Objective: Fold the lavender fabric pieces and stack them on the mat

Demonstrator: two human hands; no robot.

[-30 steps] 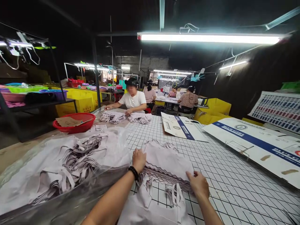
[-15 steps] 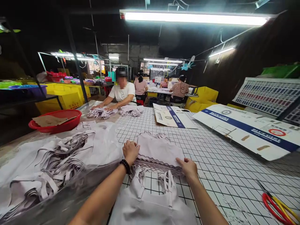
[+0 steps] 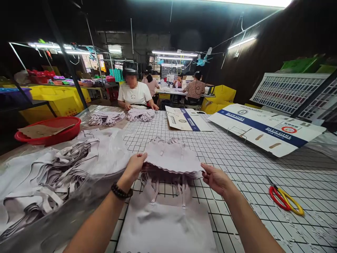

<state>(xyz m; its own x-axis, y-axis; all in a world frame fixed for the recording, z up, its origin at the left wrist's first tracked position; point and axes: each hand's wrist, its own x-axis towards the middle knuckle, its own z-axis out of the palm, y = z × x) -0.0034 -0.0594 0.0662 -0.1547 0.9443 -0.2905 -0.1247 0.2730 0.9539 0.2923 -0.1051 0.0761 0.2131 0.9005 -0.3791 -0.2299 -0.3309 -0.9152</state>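
My left hand (image 3: 137,166) pinches the left edge of a pale lilac strappy camisole top (image 3: 171,159) with a wavy hem. At its right edge, my right hand (image 3: 216,178) pinches the corner between thumb and fingers. This camisole lies over a stack of similar ones, whose layered hems show beneath it. Closer to me, another pale camisole (image 3: 167,221) is spread flat, its straps pointing toward the stack. On my left, a heap of camisoles (image 3: 65,168) with tangled straps rests on clear plastic.
Red-and-yellow-handled scissors (image 3: 285,201) lie on the grid-marked table (image 3: 252,165) at right. Flattened white-and-blue cartons (image 3: 263,128) are beyond. A red basin (image 3: 50,130) stands at left. Across the table, a co-worker in a white shirt (image 3: 135,93) handles garment piles (image 3: 106,118).
The camisole under my hands now shows its straps on top, and its hem sits differently over the stack. My view has shifted. The co-worker has drawn both hands back toward the nearer-right pile.
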